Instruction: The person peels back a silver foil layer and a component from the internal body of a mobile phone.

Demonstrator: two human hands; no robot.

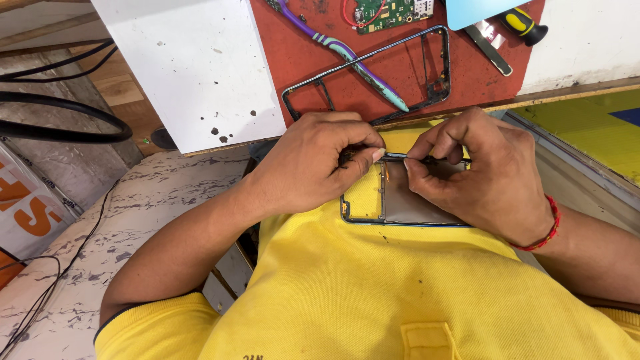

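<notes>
Against the front of a yellow polo shirt (373, 287), the left hand (313, 163) and the right hand (477, 170) meet over a phone frame (400, 200), a thin blue-edged rectangle with a greyish panel inside. The frame lies flat on the shirt, just below the edge of the work surface. The left hand is curled, thumb and forefinger pinched on the frame's top edge near its left corner. The right hand is also closed in a pinch on that same top edge, fingers folded over a small dark part there; what exactly sits between the fingertips is too small to tell. A red thread bracelet (550, 227) circles the right wrist.

Just beyond the hands lies a red work mat (307, 53), scuffed and dusty. On it rests a second, empty black phone frame (373, 73), with a purple and teal toothbrush (347, 53) lying diagonally across it. A green circuit board (390, 12) sits at the mat's far edge, and a yellow-handled screwdriver (523, 23) lies near the right corner beside a metal strip. A white board (193, 67) speckled with dark spots covers the left of the bench. To the left, black cables (60, 117) loop over a worn, marbled surface (147, 200)
</notes>
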